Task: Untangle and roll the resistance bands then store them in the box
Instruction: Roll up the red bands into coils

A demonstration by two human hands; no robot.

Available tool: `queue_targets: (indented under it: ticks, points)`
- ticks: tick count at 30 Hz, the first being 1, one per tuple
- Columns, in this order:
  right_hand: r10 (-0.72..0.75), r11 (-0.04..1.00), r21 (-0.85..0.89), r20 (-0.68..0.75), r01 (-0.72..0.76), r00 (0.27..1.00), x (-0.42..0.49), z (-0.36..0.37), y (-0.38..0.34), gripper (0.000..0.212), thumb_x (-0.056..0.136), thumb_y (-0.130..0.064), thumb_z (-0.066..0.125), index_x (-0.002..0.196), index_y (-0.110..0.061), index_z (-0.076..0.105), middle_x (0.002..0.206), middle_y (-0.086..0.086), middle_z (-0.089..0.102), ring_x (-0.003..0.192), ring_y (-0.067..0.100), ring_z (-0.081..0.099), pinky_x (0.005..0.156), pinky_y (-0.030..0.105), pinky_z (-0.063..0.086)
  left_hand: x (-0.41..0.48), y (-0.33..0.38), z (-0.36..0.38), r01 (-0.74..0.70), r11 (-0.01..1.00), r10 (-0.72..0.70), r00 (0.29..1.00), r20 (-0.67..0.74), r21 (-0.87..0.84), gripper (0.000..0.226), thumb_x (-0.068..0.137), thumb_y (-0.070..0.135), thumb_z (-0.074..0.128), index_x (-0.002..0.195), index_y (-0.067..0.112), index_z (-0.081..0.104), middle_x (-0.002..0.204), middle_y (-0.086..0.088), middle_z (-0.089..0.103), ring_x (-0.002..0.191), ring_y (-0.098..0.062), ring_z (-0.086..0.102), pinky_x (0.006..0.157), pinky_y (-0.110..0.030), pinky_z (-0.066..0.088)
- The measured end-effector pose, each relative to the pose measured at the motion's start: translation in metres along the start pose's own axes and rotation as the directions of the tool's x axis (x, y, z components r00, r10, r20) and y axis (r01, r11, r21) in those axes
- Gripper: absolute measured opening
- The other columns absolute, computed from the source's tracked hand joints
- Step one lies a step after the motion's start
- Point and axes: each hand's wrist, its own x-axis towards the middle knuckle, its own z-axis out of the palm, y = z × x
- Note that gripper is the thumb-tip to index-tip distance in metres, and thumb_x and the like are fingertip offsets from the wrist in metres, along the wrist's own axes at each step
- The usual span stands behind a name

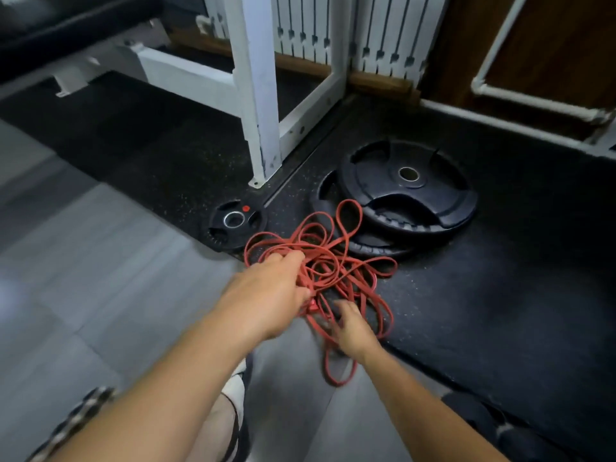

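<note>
Red resistance bands tangled, mat edge; left hand grips strands; right hand hold unclear; tugging may tighten knots.

Rubber, metal and tile
The red bands are seen as matt rubber. The black plates are coated in dull rubber, with shiny metal rings. The mat is speckled and rough; the grey tiles are smooth.
</note>
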Motion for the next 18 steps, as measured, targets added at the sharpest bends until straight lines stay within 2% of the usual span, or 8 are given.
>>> queue_targets:
  ticks: [2, 4, 6, 8, 11, 13, 15, 18]
  points:
    - [-0.116, 0.993, -0.025, 0.018, 0.116, 0.993, 0.038, 0.019, -0.01, 0.057, 0.09, -0.017, 0.053, 0.142, -0.015, 0.031, 0.152, 0.001, 0.022, 0.134, 0.023, 0.035, 0.108, 0.035, 0.032, 0.003, -0.007, 0.007, 0.007, 1.0, -0.007, 1.0, 0.019, 0.014, 0.045, 0.096, 0.037, 0.042, 0.138, 0.027, 0.026, 0.139, 0.001, 0.038, 0.128, -0.023, 0.039, 0.099, -0.036, 0.036]
    - [-0.105, 0.987, -0.108, 0.138, 0.121, 0.985, 0.07, 0.039, -0.014, 0.066, 0.089, -0.01, 0.047, 0.148, -0.022, 0.019, 0.157, -0.003, 0.011, 0.139, 0.022, 0.027, 0.111, 0.039, 0.029, 0.006, -0.016, 0.01, 0.029, 0.999, -0.029, 0.999, 0.017, 0.032, 0.045, 0.097, 0.038, 0.04, 0.138, 0.029, 0.023, 0.139, 0.003, 0.036, 0.129, -0.021, 0.036, 0.098, -0.034, 0.033]
    - [-0.029, 0.975, -0.208, 0.222, 0.077, 0.975, 0.089, 0.055, -0.015, 0.064, 0.09, -0.012, 0.045, 0.147, -0.02, 0.018, 0.153, 0.006, 0.025, 0.136, 0.027, 0.034, 0.108, 0.039, 0.032, 0.007, -0.022, 0.012, 0.045, 0.997, -0.045, 0.999, 0.007, 0.056, 0.045, 0.097, 0.039, 0.039, 0.138, 0.03, 0.022, 0.137, 0.004, 0.037, 0.128, -0.02, 0.036, 0.098, -0.033, 0.033]
    - [0.013, 0.962, -0.268, 0.206, 0.043, 0.979, 0.094, 0.06, -0.014, 0.046, 0.087, -0.018, 0.048, 0.132, -0.012, 0.042, 0.134, 0.015, 0.049, 0.121, 0.032, 0.049, 0.098, 0.038, 0.042, 0.006, -0.024, 0.012, 0.047, 0.997, -0.047, 0.999, 0.001, 0.068, 0.044, 0.097, 0.04, 0.04, 0.136, 0.029, 0.025, 0.134, 0.002, 0.039, 0.127, -0.021, 0.037, 0.098, -0.034, 0.033]
    - [0.012, 0.955, -0.29, 0.231, 0.057, 0.973, 0.077, 0.048, -0.02, 0.028, 0.085, -0.018, 0.054, 0.108, -0.006, 0.064, 0.114, 0.017, 0.063, 0.103, 0.028, 0.059, 0.085, 0.031, 0.043, 0.007, -0.02, 0.01, 0.03, 0.997, -0.03, 1.0, 0.007, 0.066, 0.043, 0.096, 0.039, 0.042, 0.134, 0.026, 0.029, 0.134, 0.001, 0.041, 0.127, -0.022, 0.038, 0.098, -0.036, 0.033]
    - [0.004, 0.975, -0.216, 0.212, 0.043, 0.977, 0.061, 0.028, -0.027, 0.017, 0.086, -0.018, 0.057, 0.092, -0.008, 0.069, 0.094, 0.013, 0.067, 0.084, 0.02, 0.059, 0.07, 0.025, 0.041, 0.004, -0.021, 0.008, 0.007, 0.998, -0.007, 1.0, 0.0, 0.058, 0.044, 0.095, 0.039, 0.045, 0.134, 0.025, 0.03, 0.134, 0.001, 0.041, 0.127, -0.023, 0.038, 0.097, -0.035, 0.034]
    - [-0.068, 0.989, -0.123, 0.159, 0.088, 0.985, 0.04, -0.001, -0.04, 0.011, 0.085, -0.017, 0.059, 0.075, -0.015, 0.063, 0.074, 0.003, 0.061, 0.068, 0.014, 0.053, 0.059, 0.023, 0.038, 0.0, -0.023, 0.004, 0.007, 0.998, -0.007, 1.0, 0.004, 0.057, 0.046, 0.094, 0.038, 0.048, 0.135, 0.024, 0.03, 0.135, 0.0, 0.04, 0.128, -0.024, 0.038, 0.097, -0.035, 0.034]
    - [-0.222, 0.975, -0.004, 0.046, 0.222, 0.974, 0.0, -0.056, -0.066, 0.011, 0.084, -0.013, 0.062, 0.075, -0.017, 0.058, 0.072, -0.002, 0.057, 0.069, 0.01, 0.052, 0.065, 0.03, 0.041, -0.003, -0.023, -0.002, -0.016, 0.999, 0.017, 1.0, -0.004, 0.04, 0.052, 0.091, 0.037, 0.054, 0.136, 0.023, 0.031, 0.136, -0.002, 0.04, 0.127, -0.026, 0.04, 0.097, -0.036, 0.036]
